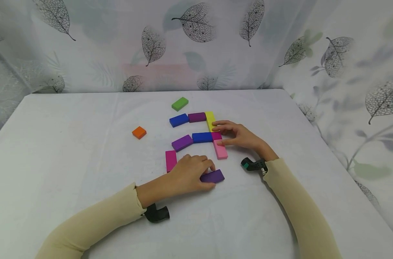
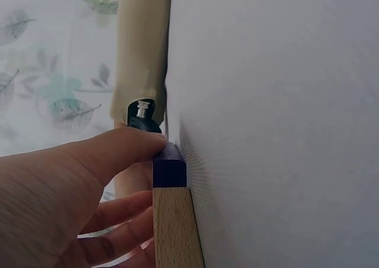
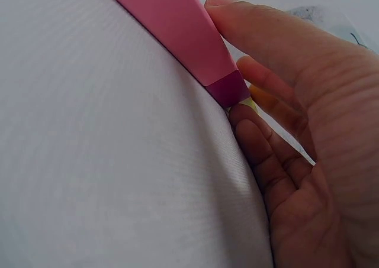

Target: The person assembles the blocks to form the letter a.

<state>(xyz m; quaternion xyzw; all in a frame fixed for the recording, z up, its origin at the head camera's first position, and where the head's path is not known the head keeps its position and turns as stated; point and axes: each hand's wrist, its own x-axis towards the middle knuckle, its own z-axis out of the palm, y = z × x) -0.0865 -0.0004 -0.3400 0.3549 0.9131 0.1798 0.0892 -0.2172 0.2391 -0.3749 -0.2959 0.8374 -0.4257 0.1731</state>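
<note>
Head view shows a white-covered desk (image 1: 86, 144), lightly creased, its far edge against pale drapery (image 1: 105, 43) printed with grey leaf skeletons and faint green foliage; the drapery also runs down both sides.

With the pink block (image 1: 220, 149) as landmark, the left hand (image 1: 191, 174) pinches a violet block (image 1: 212, 176) nearer the person, just short of it. The right hand (image 1: 238, 136) lies relaxed, thumb touching the pink block, fingertips at the yellow block (image 1: 209, 120) beyond it. A small magenta block (image 1: 216, 136) adjoins the pink block's far end; leftward from there run a blue block (image 1: 202, 137) and a purple block (image 1: 182, 143), with a long magenta block (image 1: 170, 160) farther left of the landmark, partly behind the left hand. Well beyond the pink block lies a green block (image 1: 180, 104); well to its left, an orange block (image 1: 139, 132). The left wrist view adds a bare-wood block (image 2: 174, 229) by the left hand.
</note>
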